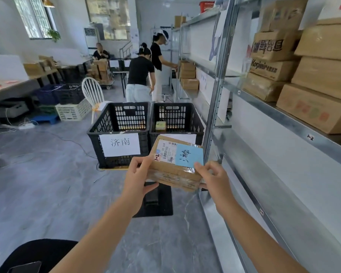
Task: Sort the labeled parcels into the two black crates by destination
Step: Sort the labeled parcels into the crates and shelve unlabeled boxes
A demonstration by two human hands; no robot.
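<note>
Left hand [138,179] and right hand [214,181] grip the parcel [173,171]; right crate label [187,137] mostly hidden.

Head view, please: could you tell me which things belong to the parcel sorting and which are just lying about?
Job: brown cardboard parcel with blue label, held by left hand and right hand; left black plastic crate with white sign; right black plastic crate.
Lying about: white spindle-back chair; cream plastic basket; stacked brown cardboard boxes.
</note>
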